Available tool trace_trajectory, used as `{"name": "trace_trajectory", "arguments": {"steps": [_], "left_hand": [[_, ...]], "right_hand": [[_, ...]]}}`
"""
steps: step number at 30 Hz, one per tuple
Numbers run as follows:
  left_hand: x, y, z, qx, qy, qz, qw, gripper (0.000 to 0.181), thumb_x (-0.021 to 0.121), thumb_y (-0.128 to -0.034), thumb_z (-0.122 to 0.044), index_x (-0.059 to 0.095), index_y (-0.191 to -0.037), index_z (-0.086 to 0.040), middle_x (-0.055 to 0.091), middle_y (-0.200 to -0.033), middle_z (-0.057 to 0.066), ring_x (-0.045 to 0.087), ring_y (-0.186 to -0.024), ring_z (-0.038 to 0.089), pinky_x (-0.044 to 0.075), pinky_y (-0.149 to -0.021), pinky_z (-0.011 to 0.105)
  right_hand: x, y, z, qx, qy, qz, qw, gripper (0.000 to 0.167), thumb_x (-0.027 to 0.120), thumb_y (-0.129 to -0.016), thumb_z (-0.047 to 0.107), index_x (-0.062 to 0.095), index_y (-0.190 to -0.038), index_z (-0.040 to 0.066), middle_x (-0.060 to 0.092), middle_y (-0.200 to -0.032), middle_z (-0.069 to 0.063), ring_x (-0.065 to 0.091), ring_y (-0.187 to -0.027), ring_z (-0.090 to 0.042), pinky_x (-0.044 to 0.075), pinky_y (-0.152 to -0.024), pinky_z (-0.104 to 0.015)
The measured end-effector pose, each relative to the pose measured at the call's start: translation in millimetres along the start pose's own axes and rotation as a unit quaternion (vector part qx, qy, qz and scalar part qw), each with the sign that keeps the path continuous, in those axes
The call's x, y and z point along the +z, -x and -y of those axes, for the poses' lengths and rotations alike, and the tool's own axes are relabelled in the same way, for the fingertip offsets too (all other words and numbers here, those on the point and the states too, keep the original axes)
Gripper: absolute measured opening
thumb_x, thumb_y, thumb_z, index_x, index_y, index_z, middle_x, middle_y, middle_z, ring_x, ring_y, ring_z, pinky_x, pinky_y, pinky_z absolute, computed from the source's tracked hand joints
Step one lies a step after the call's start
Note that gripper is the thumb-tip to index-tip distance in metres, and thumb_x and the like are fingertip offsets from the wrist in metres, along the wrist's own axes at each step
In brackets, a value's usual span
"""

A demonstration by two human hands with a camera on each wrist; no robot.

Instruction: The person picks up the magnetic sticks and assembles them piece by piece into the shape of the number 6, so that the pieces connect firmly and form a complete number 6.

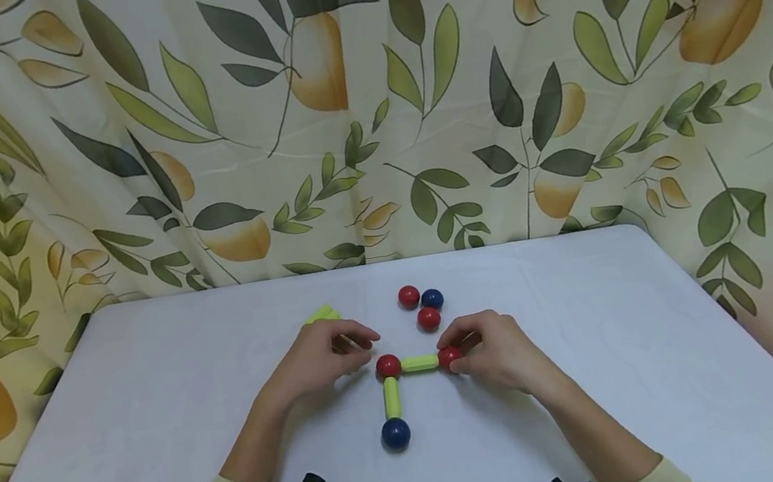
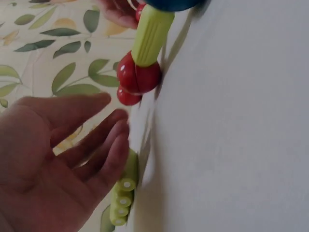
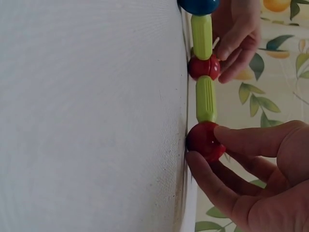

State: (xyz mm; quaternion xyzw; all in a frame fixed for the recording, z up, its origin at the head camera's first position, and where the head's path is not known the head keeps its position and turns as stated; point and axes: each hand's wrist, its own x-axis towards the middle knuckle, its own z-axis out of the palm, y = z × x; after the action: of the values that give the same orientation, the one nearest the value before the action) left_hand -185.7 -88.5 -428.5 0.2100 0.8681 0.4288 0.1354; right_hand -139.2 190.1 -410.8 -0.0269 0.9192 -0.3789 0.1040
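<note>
On the white table, an L-shaped chain of balls and rods lies between the two hands. Its corner is a red ball (image 1: 388, 367), joined by one yellow-green rod (image 1: 419, 363) to a second red ball (image 3: 205, 140) on the right. Another yellow-green rod (image 1: 392, 398) runs from the corner toward the front and ends at a blue ball (image 1: 395, 434). My right hand (image 1: 495, 350) pinches the right-end red ball between thumb and fingers. Just left of the corner ball hovers my left hand (image 1: 317, 357), fingers loosely bent, holding nothing and apart from the ball.
Behind the chain, two loose red balls (image 1: 429, 318) and a loose blue ball (image 1: 432, 299) sit close together. Several yellow-green rods (image 2: 123, 199) lie side by side beyond the left hand, partly hidden by it in the head view. A fruit-patterned curtain (image 1: 379, 192) hangs behind the table's far edge.
</note>
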Motion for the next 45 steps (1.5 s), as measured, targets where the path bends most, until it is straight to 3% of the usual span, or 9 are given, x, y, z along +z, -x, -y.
{"name": "trace_trajectory", "arguments": {"steps": [4,9,15,21,36,45], "left_hand": [[-5.7,0.1,1.1,-0.015,-0.055,-0.082,0.9950,0.019,0.075,-0.0921,-0.006,0.080,-0.110,-0.013,0.068,-0.092,-0.001,0.060,-0.083,0.017,0.053,-0.075,0.029],[-4.8,-2.5,3.5,-0.040,-0.097,-0.121,0.9871,0.021,0.078,-0.0897,-0.006,0.079,-0.110,-0.011,0.064,-0.092,0.004,0.058,-0.085,0.020,0.053,-0.076,0.031],[4.6,-4.1,2.6,-0.061,-0.138,-0.116,0.9818,0.027,0.078,-0.0904,-0.010,0.076,-0.117,-0.010,0.063,-0.103,0.005,0.060,-0.094,0.021,0.058,-0.090,0.038],[9.6,-2.7,0.3,-0.074,-0.171,-0.109,0.9764,0.035,0.079,-0.0909,-0.012,0.074,-0.125,-0.009,0.063,-0.109,0.007,0.059,-0.097,0.021,0.058,-0.093,0.039],[12.6,-4.2,-4.7,-0.070,-0.201,-0.109,0.9710,0.026,0.078,-0.0895,-0.006,0.077,-0.114,-0.012,0.064,-0.099,0.004,0.058,-0.089,0.019,0.056,-0.086,0.037],[12.7,-2.6,-4.9,-0.073,-0.200,-0.104,0.9714,0.024,0.075,-0.0886,-0.002,0.076,-0.110,-0.014,0.064,-0.096,0.003,0.058,-0.088,0.019,0.056,-0.084,0.037]], "right_hand": [[-1,0.7,1,0.003,-0.004,0.000,1.0000,0.021,0.080,-0.086,0.003,0.080,-0.102,0.016,0.075,-0.097,0.000,0.066,-0.095,-0.019,0.058,-0.080,-0.034],[-1,2.1,1,0.008,-0.008,0.002,0.9999,0.021,0.080,-0.086,0.003,0.080,-0.102,0.016,0.075,-0.097,-0.001,0.066,-0.095,-0.019,0.059,-0.078,-0.033],[-1,2.3,0,0.003,-0.004,0.002,1.0000,0.021,0.081,-0.086,0.004,0.080,-0.103,0.016,0.075,-0.098,-0.001,0.066,-0.094,-0.019,0.059,-0.079,-0.033],[-1,1.6,2,0.000,0.001,0.003,1.0000,0.021,0.081,-0.086,0.004,0.080,-0.102,0.017,0.075,-0.097,-0.001,0.066,-0.094,-0.019,0.059,-0.078,-0.033],[-1,2.2,2,-0.001,0.006,0.002,1.0000,0.021,0.082,-0.086,0.004,0.079,-0.103,0.016,0.075,-0.096,-0.001,0.066,-0.093,-0.019,0.059,-0.079,-0.033],[-1,1.6,1,-0.004,0.006,0.003,1.0000,0.022,0.082,-0.085,0.003,0.079,-0.103,0.015,0.075,-0.096,-0.001,0.066,-0.093,-0.019,0.059,-0.078,-0.033]]}}
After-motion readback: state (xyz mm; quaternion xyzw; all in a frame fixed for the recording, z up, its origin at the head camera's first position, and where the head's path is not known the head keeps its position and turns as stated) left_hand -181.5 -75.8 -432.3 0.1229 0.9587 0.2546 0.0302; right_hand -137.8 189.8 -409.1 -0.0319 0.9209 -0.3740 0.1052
